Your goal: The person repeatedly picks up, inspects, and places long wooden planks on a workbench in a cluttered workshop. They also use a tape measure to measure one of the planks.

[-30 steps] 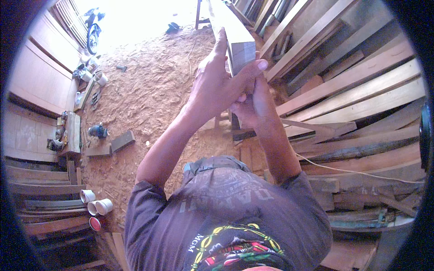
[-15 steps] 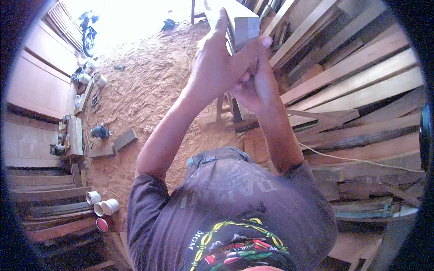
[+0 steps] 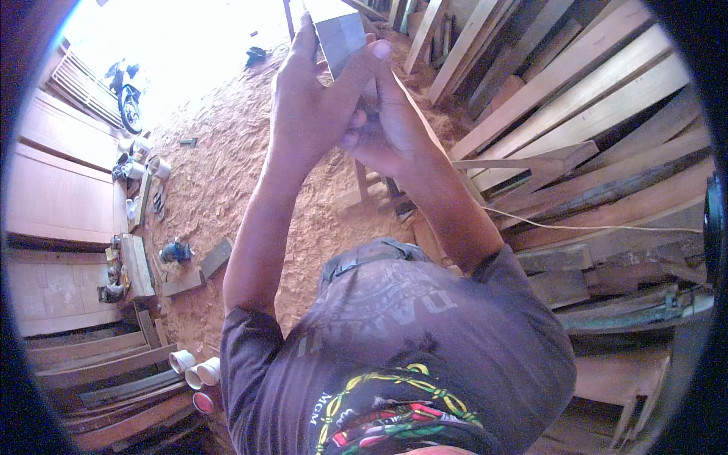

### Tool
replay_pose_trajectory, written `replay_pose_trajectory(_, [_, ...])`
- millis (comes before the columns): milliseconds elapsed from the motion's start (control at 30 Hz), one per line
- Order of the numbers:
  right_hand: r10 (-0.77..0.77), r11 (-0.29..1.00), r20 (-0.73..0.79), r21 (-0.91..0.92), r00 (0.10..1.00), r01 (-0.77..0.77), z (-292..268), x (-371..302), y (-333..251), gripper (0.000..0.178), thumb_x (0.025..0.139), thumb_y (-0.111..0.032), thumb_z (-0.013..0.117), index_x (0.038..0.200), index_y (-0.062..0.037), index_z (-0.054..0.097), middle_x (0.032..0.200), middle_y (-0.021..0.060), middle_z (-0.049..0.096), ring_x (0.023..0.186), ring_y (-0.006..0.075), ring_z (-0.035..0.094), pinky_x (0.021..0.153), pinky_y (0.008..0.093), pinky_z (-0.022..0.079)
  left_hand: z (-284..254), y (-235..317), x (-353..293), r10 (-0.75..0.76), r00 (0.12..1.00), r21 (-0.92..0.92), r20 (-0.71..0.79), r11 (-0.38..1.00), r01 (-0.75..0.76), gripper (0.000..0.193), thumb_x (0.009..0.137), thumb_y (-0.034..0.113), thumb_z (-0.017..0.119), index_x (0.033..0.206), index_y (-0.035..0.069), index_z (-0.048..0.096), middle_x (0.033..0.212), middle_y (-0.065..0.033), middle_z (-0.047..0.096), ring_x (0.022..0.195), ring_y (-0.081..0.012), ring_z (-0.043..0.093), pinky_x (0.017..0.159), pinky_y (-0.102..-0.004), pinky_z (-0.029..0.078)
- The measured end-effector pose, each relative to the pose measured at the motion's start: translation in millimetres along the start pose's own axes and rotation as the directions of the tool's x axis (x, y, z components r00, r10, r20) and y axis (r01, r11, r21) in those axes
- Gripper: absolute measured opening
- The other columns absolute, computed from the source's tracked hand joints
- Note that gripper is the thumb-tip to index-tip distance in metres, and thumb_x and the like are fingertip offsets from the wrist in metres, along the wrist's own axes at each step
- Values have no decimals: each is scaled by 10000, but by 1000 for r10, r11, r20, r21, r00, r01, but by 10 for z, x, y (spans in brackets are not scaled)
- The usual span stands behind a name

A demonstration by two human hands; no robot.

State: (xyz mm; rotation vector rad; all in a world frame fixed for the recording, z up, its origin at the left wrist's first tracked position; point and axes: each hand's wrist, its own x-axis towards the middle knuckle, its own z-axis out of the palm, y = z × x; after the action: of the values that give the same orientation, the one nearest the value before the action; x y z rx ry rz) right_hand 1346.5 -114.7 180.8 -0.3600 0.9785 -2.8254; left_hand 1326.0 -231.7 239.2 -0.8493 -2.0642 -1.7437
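A squared piece of wood (image 3: 340, 42) with a pale grey end face is held up at the top middle, its far part lost in the glare. My left hand (image 3: 311, 102) grips its near end, fingers stretched along the left side and thumb crossing toward the right. Close against it, my right hand (image 3: 387, 125) is closed at the lower right corner of the wood, with some fingertips curled in below. The hands overlap, so part of the right hand's grip is hidden.
Stacked timber (image 3: 569, 114) fills the right side, with a pale cord (image 3: 591, 226) across it. Shavings cover the floor (image 3: 220, 167). At left are wood panels (image 3: 61, 189), a blue power tool (image 3: 176, 252), white cups (image 3: 182, 361) and a motorcycle (image 3: 127, 95) farther off.
Both hands and the piece of wood have shifted left and slightly up in view. The surroundings have shifted too, as the view turned. The grip looks the same.
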Motion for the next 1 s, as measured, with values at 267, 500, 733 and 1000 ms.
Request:
replay_pose_trajectory(267, [5,997,-76,72,997,0,-73,30,7,519,1010,-674,499,1091,-186,659,624,-96,540,547,4,515,524,213,452,20,-10,5,-22,999,-18,29,1000,23,556,942,425,755,1299,13,649,1124,-141,747,1062,-202,700,889,-336,547])
replay_pose_trajectory(500, [13,1000,-119,0,993,-14,-39,-120,65,497,1041,-621,489,1176,-162,620,771,-50,607,570,39,539,510,232,456,5,-66,-99,-1,997,-66,81,998,6,688,924,385,775,1372,-70,519,1049,-159,727,925,-214,725,761,-343,603])
replay_pose_trajectory(733, [181,966,-323,-118,929,-230,-159,-410,18,405,1051,-494,560,1135,-101,618,788,6,644,542,94,550,432,225,415,-97,-168,-511,-283,936,-636,211,687,351,680,916,224,772,1438,-77,458,1286,-175,634,1196,-226,617,1057,-368,473])
replay_pose_trajectory(1000, [-99,901,-111,-431,989,42,73,-284,-349,423,1041,-428,602,1152,-22,646,853,63,698,610,117,627,510,249,504,-230,-218,-523,-285,934,-785,218,517,341,577,901,102,707,1405,-92,503,1268,-160,659,1212,-220,612,1073,-345,441])
